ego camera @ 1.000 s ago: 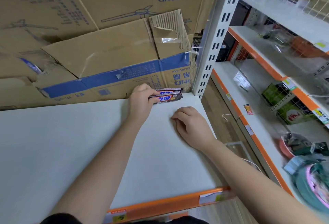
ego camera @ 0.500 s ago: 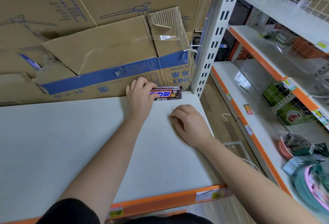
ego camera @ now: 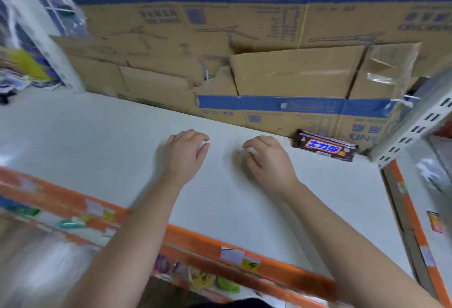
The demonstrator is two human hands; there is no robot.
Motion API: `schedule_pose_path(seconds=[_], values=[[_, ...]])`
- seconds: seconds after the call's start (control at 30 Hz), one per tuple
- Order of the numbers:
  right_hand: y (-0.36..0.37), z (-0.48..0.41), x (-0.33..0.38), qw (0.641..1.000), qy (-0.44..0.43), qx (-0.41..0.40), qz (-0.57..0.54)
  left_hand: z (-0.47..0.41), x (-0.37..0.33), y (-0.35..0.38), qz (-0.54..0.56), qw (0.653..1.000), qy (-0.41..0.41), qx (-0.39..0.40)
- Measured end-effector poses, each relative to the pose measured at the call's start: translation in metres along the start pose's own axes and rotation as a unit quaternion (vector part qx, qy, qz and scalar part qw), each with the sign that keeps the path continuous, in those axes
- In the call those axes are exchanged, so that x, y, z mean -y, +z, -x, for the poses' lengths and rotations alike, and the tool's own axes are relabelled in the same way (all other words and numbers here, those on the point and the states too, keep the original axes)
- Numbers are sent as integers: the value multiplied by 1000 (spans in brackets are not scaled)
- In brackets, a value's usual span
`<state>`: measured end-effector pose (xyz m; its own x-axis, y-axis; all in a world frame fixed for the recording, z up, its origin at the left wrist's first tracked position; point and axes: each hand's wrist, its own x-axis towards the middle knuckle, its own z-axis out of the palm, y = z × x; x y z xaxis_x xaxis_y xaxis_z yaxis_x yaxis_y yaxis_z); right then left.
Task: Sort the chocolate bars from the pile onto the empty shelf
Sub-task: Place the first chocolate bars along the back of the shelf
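A small stack of brown chocolate bars [ego camera: 326, 146] with blue and white lettering lies at the back right corner of the white shelf [ego camera: 97, 141], against the cardboard boxes. My left hand [ego camera: 187, 152] hovers over the middle of the shelf, fingers loosely curled, holding nothing. Close to its right is my right hand [ego camera: 266, 158], also empty with bent fingers, a short way left of the bars. Neither hand touches the bars.
Large cardboard boxes [ego camera: 269, 75] with blue bands wall off the back of the shelf. A perforated metal upright [ego camera: 415, 122] stands at the right. The shelf's orange front edge [ego camera: 234, 256] carries price labels. Packaged goods show on the lower shelf [ego camera: 203, 278] and at the left [ego camera: 22, 68].
My left hand has let go of the chocolate bars and pulled back leftward. The bars now lie alone in the corner. The camera has swung to the left.
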<state>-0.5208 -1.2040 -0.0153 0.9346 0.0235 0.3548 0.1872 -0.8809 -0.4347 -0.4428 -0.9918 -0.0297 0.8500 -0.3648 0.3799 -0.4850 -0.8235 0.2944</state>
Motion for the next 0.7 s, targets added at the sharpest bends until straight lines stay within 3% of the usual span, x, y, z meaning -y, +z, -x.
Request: schedule_pose_path(seconds=[0.23,0.43,0.7], values=[[108,-55,168,992,-92,46,-79,75,168,-105,-43,993,-107,-13],[188,-96,307,987,-113,54,-99,123,294,-190,-65,984,-163,-18],[256,-144,417,983,-129,80,-107,150,404,-246,-53,979,-187,-57]])
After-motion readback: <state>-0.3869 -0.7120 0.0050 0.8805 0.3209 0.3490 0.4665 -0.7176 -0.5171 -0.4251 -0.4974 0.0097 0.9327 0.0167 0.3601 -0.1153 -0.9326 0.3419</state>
